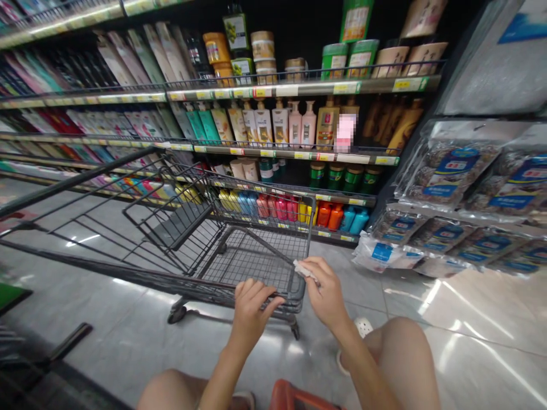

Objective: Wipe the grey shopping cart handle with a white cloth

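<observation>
A dark grey wire shopping cart [188, 285] stands sideways in front of me. My left hand [253, 307] is closed over the top rail on its near side, close to the front corner. Just right of it, my right hand [323, 290] pinches a crumpled white piece of tissue or cloth [304, 270]. That white piece is against the upright front end of the cart. Through the wires the mesh bottom [256, 256] of the basket shows. A grey child-seat flap [182, 219] sits nearer the handle end.
Shelves of bottles and jars [260, 128] line the far side. Packaged scrubbers [453, 171] hang at the right. The cart's caster [177, 313] rests on shiny grey floor tiles [205, 347]. Below my hands is an orange-red plastic object [294, 396]. A dark handle [70, 341] juts in at lower left.
</observation>
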A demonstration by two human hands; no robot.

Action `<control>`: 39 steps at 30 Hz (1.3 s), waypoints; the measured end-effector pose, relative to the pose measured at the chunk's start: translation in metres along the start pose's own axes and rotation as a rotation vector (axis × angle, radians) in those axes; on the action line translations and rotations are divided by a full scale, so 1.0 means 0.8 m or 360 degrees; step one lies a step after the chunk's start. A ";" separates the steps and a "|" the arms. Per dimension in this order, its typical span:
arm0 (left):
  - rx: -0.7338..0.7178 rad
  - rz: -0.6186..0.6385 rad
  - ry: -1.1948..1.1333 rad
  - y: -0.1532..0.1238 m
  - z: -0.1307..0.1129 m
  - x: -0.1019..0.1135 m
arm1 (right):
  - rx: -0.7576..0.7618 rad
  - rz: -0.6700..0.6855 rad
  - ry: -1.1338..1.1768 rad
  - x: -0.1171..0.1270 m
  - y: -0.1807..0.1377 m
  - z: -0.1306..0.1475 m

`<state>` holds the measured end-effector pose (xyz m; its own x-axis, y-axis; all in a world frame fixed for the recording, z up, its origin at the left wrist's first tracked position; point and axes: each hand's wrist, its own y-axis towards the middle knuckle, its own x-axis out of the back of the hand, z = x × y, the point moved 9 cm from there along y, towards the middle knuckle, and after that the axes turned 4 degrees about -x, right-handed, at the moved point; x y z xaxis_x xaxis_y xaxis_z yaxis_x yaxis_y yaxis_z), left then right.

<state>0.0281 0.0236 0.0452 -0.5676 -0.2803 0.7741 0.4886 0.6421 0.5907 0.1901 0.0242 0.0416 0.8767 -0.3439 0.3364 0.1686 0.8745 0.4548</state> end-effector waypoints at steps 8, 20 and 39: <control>-0.0030 -0.0108 -0.0015 0.013 -0.009 -0.001 | 0.0018 -0.0057 -0.0086 -0.005 -0.052 0.021; -0.0024 -0.0120 -0.0029 0.016 -0.010 0.001 | 0.0205 0.0207 -0.0065 -0.009 -0.039 0.018; 0.0059 -0.0079 -0.0061 0.031 -0.004 -0.014 | 0.0062 0.0080 0.0059 0.013 0.043 -0.025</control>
<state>0.0490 0.0403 0.0518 -0.6156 -0.2853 0.7346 0.4348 0.6545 0.6185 0.2143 0.0572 0.0441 0.8998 -0.2864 0.3290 0.1071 0.8762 0.4700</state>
